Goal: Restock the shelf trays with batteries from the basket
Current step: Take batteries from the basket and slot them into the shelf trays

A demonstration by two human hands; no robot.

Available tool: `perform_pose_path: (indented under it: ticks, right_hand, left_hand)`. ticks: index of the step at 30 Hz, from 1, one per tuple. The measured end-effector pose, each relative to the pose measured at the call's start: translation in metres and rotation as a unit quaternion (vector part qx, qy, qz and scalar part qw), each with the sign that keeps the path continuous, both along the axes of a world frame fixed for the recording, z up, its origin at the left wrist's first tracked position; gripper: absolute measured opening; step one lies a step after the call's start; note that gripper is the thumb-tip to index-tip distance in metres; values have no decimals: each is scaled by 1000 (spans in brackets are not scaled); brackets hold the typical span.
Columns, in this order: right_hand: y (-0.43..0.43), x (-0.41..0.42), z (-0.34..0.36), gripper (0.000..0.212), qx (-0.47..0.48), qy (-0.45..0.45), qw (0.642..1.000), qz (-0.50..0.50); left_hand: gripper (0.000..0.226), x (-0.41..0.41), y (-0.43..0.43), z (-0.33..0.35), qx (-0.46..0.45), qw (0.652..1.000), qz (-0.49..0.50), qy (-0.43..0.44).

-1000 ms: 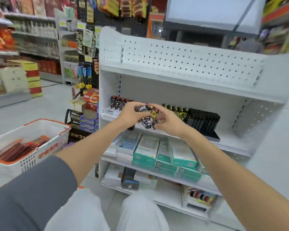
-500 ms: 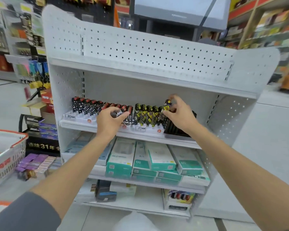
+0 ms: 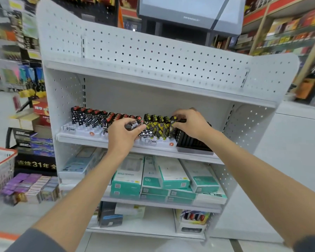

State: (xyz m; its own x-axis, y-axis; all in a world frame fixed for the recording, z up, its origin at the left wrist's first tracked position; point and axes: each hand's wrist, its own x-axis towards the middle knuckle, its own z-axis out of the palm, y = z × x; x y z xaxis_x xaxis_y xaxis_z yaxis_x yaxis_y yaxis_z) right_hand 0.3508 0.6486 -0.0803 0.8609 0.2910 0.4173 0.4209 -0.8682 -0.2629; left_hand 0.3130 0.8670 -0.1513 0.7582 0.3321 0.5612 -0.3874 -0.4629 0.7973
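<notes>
white pegboard shelving (image 3: 153, 51), tiled floor (image 3: 0, 106)

batteries (image 3: 157, 125) in trays (image 3: 91, 131) on shelf (image 3: 153, 152) | basket (image 3: 2, 166) far left

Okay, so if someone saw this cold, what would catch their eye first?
The two hands at the middle shelf: the left hand grips a dark pack, and the right hand pinches a yellow battery at the end of the row of batteries. Teal boxes fill the shelf below. The basket shows at the far left edge.
</notes>
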Motion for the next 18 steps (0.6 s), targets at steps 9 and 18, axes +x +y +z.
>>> perform_pose_path:
  ticks: [9,18]
  right_hand:
    - [2,2,-6,31,7,-11,1000,9]
    - [1,11,-12,21,20,-53,998,-32]
  left_hand:
    - [45,-4,5,-1,-9,1000,15,4]
    - [41,-9,4,-1,-2,1000,-3,-5]
